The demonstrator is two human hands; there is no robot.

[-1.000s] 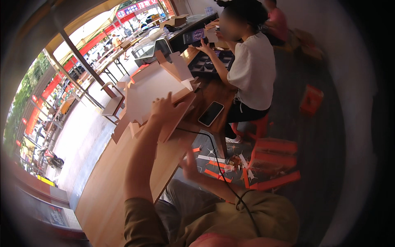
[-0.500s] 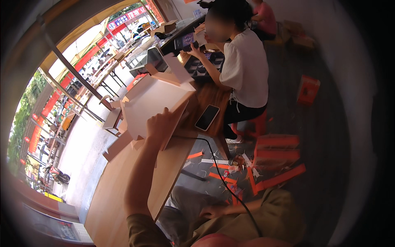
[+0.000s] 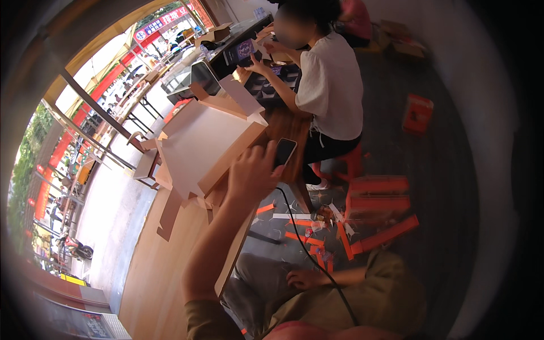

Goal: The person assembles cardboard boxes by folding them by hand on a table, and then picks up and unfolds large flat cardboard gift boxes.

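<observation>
My left hand (image 3: 253,174) reaches over the table beside an open cardboard box. Its bent fingers and thumb close about the left part of a dark-screened smartphone (image 3: 286,152), which appears to lie on the brown wooden table (image 3: 297,173). Part of the phone is hidden under the hand. The box (image 3: 207,139) has a pale inside and several flaps folded outward. On my lap rests my right hand (image 3: 306,279), its fingers loosely curled with nothing visible in them.
A person in a white top (image 3: 331,90) sits ahead, handling a dark package (image 3: 241,52). A black cable (image 3: 303,241) crosses in front of me. Orange cardboard pieces (image 3: 377,195) and scraps lie on the floor, with an orange box (image 3: 417,113) farther off. The light wooden tabletop (image 3: 164,272) extends left.
My left hand has moved right, off the box's inside and onto the phone. The box has shifted slightly and one near flap hangs differently. The right hand stays on my lap.
</observation>
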